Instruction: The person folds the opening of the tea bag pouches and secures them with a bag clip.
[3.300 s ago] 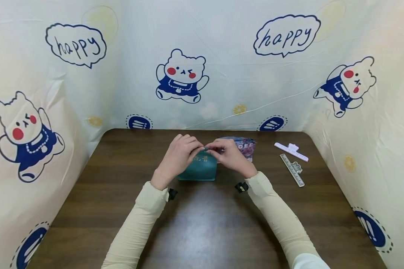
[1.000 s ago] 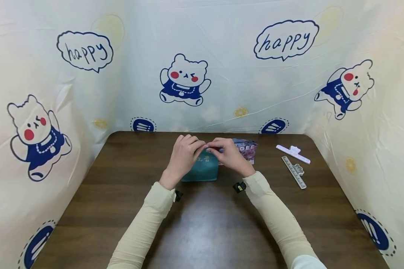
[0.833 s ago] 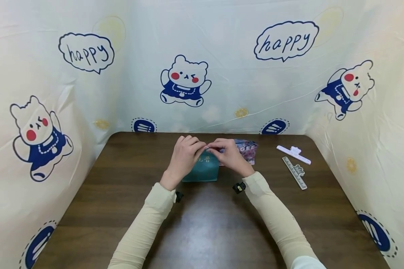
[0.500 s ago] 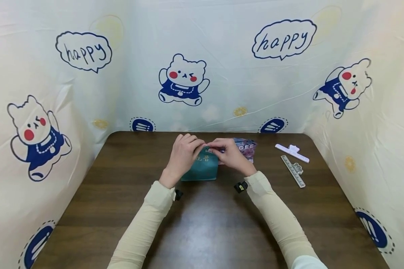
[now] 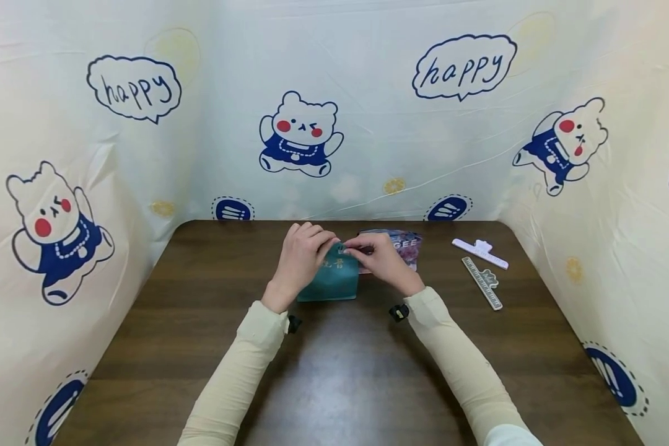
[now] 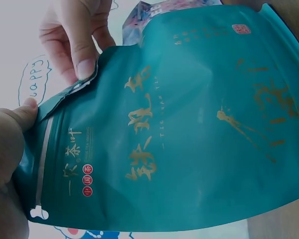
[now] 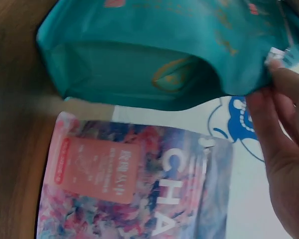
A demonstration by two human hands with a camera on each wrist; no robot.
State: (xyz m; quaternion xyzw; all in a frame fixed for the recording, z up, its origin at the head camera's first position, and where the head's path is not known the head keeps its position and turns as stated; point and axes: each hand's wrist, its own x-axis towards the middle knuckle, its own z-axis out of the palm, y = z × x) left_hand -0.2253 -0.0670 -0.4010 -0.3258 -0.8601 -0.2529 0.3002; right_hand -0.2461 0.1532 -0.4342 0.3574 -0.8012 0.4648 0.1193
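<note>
A teal tea pouch [image 5: 331, 282] with gold lettering stands upright near the back of the table. My left hand [image 5: 301, 260] grips its top edge at one end, thumb on the printed front in the left wrist view. At the other end of that edge, my right hand [image 5: 380, 255] pinches the top between thumb and fingers. The left wrist view shows the top edge [image 6: 65, 97] bent over near the right fingertips, and a pale strip [image 6: 46, 144] runs below the left thumb. A small white tab [image 7: 275, 56] shows by the right thumb. Fingers behind the pouch are partly hidden.
A pink and purple patterned pouch [image 5: 407, 248] stands just right of the teal one, partly behind my right hand. Farther right on the table [image 5: 212, 347] lie a white-lilac bag clip [image 5: 480, 253] and a grey ruler-marked clip [image 5: 482, 283]. Printed cloth [image 5: 362, 124] hangs behind.
My right hand has shifted slightly right along the top edge, away from my left fingers, showing more of the pouch's top. Both hands still hold the pouch; the clips stay put.
</note>
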